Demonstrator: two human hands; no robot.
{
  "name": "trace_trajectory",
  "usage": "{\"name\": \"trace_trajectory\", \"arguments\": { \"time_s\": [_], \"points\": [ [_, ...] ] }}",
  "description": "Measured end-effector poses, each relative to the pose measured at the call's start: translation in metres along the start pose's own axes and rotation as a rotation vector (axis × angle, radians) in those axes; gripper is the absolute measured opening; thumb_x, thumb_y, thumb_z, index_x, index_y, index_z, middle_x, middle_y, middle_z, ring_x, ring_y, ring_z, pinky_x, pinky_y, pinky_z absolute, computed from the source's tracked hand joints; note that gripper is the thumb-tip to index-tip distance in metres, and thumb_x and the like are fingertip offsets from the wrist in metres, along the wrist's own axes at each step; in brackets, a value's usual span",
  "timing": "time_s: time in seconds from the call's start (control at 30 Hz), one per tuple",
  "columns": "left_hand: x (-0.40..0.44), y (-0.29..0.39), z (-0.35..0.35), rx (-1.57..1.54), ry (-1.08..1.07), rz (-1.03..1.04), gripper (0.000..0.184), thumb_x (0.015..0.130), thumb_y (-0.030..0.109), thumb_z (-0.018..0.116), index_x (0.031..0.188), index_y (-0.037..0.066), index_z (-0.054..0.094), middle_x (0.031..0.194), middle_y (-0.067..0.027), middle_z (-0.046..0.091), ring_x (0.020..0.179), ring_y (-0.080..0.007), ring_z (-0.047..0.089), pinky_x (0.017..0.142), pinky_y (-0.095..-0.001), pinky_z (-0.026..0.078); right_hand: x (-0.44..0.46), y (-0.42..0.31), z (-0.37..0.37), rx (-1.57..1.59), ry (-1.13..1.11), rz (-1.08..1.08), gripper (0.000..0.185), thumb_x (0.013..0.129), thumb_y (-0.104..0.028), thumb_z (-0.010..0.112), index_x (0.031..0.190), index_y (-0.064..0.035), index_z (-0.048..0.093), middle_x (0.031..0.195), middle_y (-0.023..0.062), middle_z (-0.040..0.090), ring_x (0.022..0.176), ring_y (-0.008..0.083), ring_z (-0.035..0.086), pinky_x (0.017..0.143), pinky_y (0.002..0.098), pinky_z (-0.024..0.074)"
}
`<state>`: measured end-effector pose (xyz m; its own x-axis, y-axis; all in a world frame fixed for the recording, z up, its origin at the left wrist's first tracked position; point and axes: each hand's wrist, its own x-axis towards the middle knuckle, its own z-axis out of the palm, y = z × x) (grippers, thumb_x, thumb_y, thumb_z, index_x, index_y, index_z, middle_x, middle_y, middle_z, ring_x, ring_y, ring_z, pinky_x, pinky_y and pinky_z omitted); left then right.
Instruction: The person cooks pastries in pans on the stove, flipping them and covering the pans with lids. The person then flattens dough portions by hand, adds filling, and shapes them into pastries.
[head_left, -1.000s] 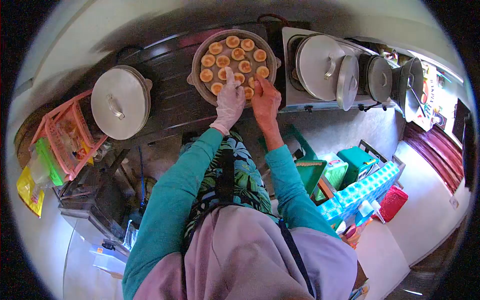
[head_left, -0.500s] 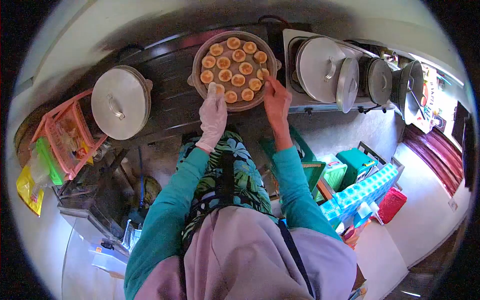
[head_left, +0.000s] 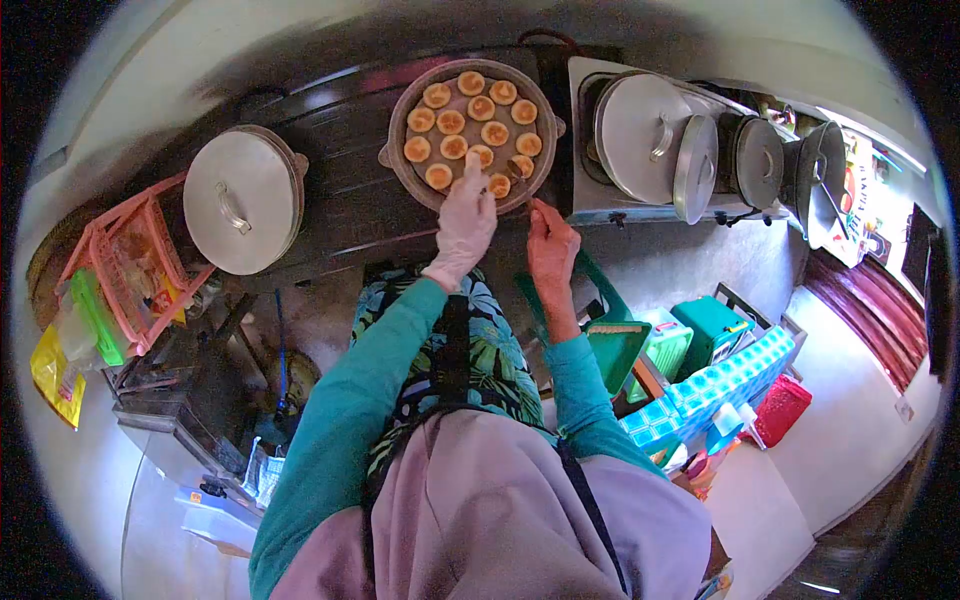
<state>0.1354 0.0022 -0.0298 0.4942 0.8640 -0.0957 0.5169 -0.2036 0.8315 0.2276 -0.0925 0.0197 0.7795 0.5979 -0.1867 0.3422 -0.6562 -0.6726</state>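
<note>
A round pan (head_left: 400, 190) holds several small round buns (head_left: 451, 121) with browned tops. My left hand (head_left: 466, 225), in a thin translucent glove, reaches over the near rim. Its outstretched fingertip touches a bun (head_left: 482, 155) near the pan's middle. My right hand (head_left: 552, 255), bare, is closed just outside the near right rim. From its pinched fingers a thin dark tool (head_left: 516, 168) appears to reach up beside a bun at the right; its exact kind is too small to make out.
A lidded pan (head_left: 235, 205) stands left on the dark stove top (head_left: 335, 160). Right of my pan, a large lid (head_left: 640, 135) covers another pan on a second stove. A pink basket (head_left: 140, 265) is far left. Green containers (head_left: 715, 330) stand lower right.
My left hand has moved right and inward, from a bun at the near left edge to one nearer the middle. My right hand has drawn back toward me, off the pan's right edge.
</note>
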Motion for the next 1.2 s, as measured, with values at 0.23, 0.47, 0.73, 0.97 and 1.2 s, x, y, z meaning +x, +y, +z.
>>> {"name": "trace_trajectory", "arguments": {
  "time_s": [0.23,0.47,0.73,0.97,1.2],
  "points": [
    [-0.005,-0.004,0.02,0.086,-0.163,0.02,0.063,0.088,0.009,0.053,0.145,0.0,0.029,0.098,-0.0189,0.066,0.09,-0.0391,0.061,0.076,-0.0463,0.05,0.015,-0.003,-0.015,-0.263,-0.003,-0.21,0.023,0.086,-0.01,0.063,0.108,-0.0105,0.07,0.083,0.013,0.065,0.075,0.0329,0.065,0.064,0.0414,0.0514],
    [-0.009,-0.004,0.016,0.044,-0.193,0.006,0.068,0.088,0.011,0.053,0.147,-0.002,0.022,0.106,-0.0175,0.066,0.093,-0.0365,0.063,0.079,-0.0442,0.05,0.012,0.013,-0.02,-0.35,-0.105,-0.288,0.031,0.081,-0.008,0.063,0.111,-0.0152,0.067,0.085,0.0113,0.061,0.067,0.0331,0.064,0.056,0.0448,0.0502],
    [-0.001,0.009,0.011,0.274,-0.273,-0.091,0.059,0.088,0.011,0.054,0.142,-0.002,0.033,0.109,-0.0178,0.065,0.094,-0.036,0.063,0.08,-0.0443,0.051,0.008,0.01,-0.021,-0.375,-0.049,-0.205,0.027,0.085,-0.008,0.063,0.111,-0.012,0.068,0.08,0.0131,0.061,0.068,0.0334,0.063,0.058,0.043,0.0495],
    [-0.003,-0.024,-0.021,0.234,0.19,0.078,0.05,0.089,0.009,0.054,0.137,0.001,0.044,0.107,-0.0205,0.065,0.094,-0.0366,0.064,0.079,-0.0431,0.051,-0.008,-0.012,0.005,-0.022,-0.097,-0.262,0.027,0.081,-0.002,0.065,0.108,-0.0094,0.069,0.079,0.0149,0.063,0.069,0.034,0.062,0.06,0.0429,0.0494],
    [-0.001,-0.039,-0.034,0.145,0.144,-0.042,0.048,0.09,0.007,0.054,0.136,-0.002,0.046,0.105,-0.0197,0.067,0.095,-0.0359,0.065,0.083,-0.0417,0.052,-0.018,-0.023,0.041,-0.069,-0.152,-0.262,0.028,0.082,-0.002,0.065,0.11,-0.0072,0.068,0.091,0.0174,0.067,0.08,0.0349,0.066,0.065,0.0425,0.0532]
  ]
}}
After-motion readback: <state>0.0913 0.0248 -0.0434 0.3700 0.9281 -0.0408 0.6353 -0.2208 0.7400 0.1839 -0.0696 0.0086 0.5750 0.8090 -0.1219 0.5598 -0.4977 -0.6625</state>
